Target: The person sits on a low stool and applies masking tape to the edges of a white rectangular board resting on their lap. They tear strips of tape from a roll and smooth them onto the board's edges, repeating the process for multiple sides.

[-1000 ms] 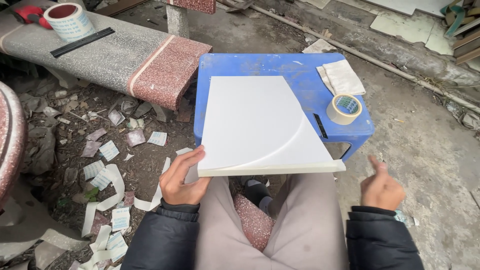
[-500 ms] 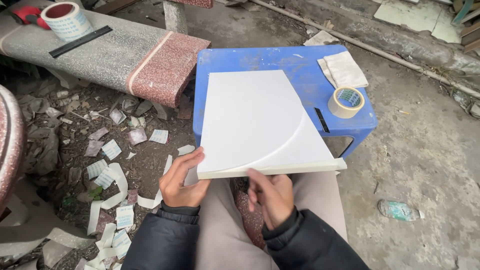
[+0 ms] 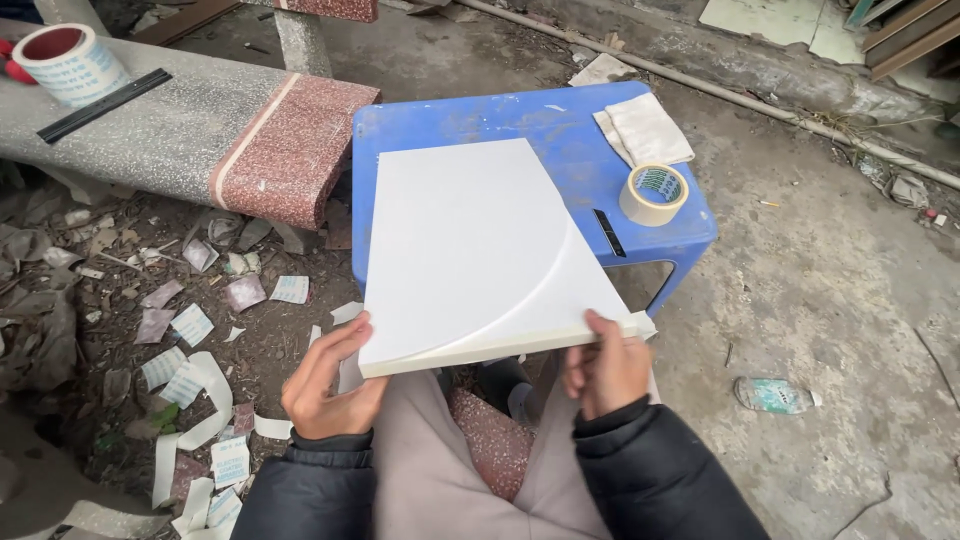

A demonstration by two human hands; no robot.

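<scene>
Rubble-strewn ground surrounds one blue plastic stool [image 3: 470, 120], which carries the far end of one white board [image 3: 470, 245] while its near edge overhangs the lap. Left hand [image 3: 328, 388] grasps the near left corner, right hand [image 3: 605, 368] pinches the near right edge, steadying it. Two tape rolls: one on the stool [image 3: 653, 194], one on the stone bench [image 3: 68, 62].

So the blue plastic counter [image 3: 560, 125] has a white board [image 3: 470, 240] lying across it, plus a folded cloth [image 3: 645, 130], a tape roll [image 3: 654, 194] and a black marker [image 3: 608, 233] along its right side.
</scene>
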